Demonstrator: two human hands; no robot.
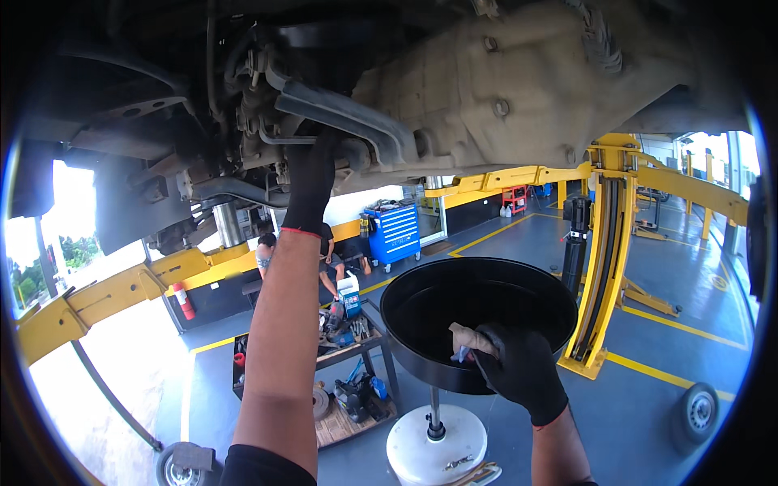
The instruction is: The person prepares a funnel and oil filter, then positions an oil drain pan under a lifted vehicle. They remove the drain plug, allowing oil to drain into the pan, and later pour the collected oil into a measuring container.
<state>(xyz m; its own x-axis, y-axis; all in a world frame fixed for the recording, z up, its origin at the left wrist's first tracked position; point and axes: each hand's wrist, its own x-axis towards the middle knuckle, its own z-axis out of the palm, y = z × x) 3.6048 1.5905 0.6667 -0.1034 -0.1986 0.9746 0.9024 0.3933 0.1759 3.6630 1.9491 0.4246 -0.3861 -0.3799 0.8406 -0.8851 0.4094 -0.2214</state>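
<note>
My left hand (311, 182), in a black glove, reaches up into the underside of a raised vehicle, beside the dusty transmission housing (454, 89). Its fingers are hidden among brackets and pipes, close to a grey metal shield (344, 113). Lower down on the right, my right hand (521, 368), gloved in black too, is closed around a crumpled tan and whitish rag (470, 340). That hand is at the near rim of a wide black drain pan (405, 356). A pole carries the pan above a round white tank (438, 454).
A tool cart (356, 348) with tools and a jug (348, 293) stands left of the pan. Yellow lift arms (105, 300) and a lift post (604, 259) flank me. Behind are a blue tool chest (395, 235) and seated people (328, 255). A wheel (697, 411) lies right.
</note>
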